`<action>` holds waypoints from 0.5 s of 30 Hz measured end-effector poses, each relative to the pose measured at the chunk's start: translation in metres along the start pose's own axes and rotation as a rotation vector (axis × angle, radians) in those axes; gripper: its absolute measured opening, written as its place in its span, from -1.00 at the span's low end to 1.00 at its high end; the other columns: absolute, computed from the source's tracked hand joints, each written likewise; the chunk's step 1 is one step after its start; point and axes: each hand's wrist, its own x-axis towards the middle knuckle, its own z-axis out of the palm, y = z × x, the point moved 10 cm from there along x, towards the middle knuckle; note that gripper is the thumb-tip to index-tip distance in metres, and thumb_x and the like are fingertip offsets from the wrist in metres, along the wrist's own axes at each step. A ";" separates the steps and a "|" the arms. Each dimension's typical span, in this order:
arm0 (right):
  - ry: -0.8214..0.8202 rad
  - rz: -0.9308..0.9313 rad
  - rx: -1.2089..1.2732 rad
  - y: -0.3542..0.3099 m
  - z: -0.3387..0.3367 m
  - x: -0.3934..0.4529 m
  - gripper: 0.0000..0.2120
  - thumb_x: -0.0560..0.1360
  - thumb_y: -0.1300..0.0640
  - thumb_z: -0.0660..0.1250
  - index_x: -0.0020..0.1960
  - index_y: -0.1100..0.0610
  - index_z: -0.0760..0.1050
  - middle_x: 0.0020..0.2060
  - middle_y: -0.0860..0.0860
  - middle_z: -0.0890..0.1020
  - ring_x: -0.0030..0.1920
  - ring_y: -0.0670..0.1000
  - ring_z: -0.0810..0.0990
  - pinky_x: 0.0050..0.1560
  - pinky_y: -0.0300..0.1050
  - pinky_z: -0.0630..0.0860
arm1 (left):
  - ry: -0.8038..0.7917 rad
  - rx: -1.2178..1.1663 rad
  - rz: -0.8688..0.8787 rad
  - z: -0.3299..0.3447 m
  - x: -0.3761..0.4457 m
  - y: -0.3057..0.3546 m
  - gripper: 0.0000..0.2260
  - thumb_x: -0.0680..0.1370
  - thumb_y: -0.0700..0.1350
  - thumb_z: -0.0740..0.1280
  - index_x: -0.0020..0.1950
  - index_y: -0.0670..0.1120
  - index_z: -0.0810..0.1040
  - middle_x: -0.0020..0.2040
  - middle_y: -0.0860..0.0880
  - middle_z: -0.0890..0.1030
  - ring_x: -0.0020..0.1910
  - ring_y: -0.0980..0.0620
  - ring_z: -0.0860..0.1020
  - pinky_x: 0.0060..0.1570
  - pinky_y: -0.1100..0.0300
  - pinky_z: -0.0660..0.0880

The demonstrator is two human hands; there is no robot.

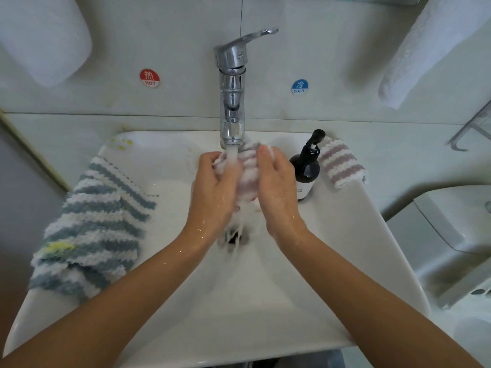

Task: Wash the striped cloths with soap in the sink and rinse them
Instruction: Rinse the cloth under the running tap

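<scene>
A bunched pink-and-white striped cloth (248, 172) is squeezed between my two hands under the running tap (231, 83). My left hand (212, 187) grips its left side, and my right hand (276, 187) grips its right side. Water pours over the cloth and streams down to the drain (233, 239) of the white sink (265, 301). Blue-and-white striped cloths (90, 229) lie draped over the sink's left rim. Another pink-and-white striped cloth (340, 163) lies on the back right rim. A dark soap pump bottle (307, 168) stands just right of my right hand.
Hot (149, 78) and cold (299, 87) stickers mark the wall behind the tap. White towels hang at upper left (45, 41) and upper right (430, 49). A toilet (457, 240) stands to the right of the sink.
</scene>
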 end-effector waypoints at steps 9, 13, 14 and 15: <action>-0.195 0.081 -0.124 0.012 0.031 -0.014 -0.71 0.60 -0.20 0.14 -0.04 0.00 0.44 -0.25 -0.08 0.62 -0.31 -0.20 0.57 -0.36 -0.29 0.47 | 0.075 0.007 0.086 -0.006 -0.001 0.000 -0.74 0.63 0.11 0.22 0.07 -0.08 0.48 -0.15 0.06 0.60 -0.17 0.18 0.62 -0.29 0.28 0.55; -0.164 0.004 -0.294 0.010 0.037 -0.016 -0.65 0.63 -0.14 0.09 -0.21 0.01 0.44 -0.40 -0.11 0.53 -0.34 -0.23 0.55 -0.39 -0.45 0.37 | 0.173 0.087 0.051 -0.018 0.000 -0.008 -0.74 0.63 0.02 0.23 -0.21 -0.04 0.49 -0.33 0.07 0.55 -0.38 0.22 0.50 -0.38 0.37 0.41; -0.176 0.007 -0.369 0.011 0.038 -0.016 -0.64 0.64 -0.13 0.08 -0.25 -0.02 0.42 -0.40 -0.13 0.52 -0.32 -0.18 0.55 -0.36 -0.45 0.37 | 0.174 0.126 0.027 -0.019 0.001 -0.010 -0.72 0.62 0.02 0.23 -0.26 -0.03 0.50 -0.38 0.07 0.54 -0.41 0.20 0.49 -0.42 0.37 0.39; -0.188 0.028 -0.432 0.013 0.037 -0.018 -0.63 0.65 -0.11 0.08 -0.27 -0.01 0.40 -0.40 -0.14 0.50 -0.31 -0.15 0.53 -0.33 -0.43 0.38 | 0.179 0.142 -0.011 -0.020 0.002 -0.013 -0.70 0.61 0.01 0.23 -0.30 -0.03 0.50 -0.42 0.07 0.54 -0.44 0.20 0.48 -0.45 0.37 0.38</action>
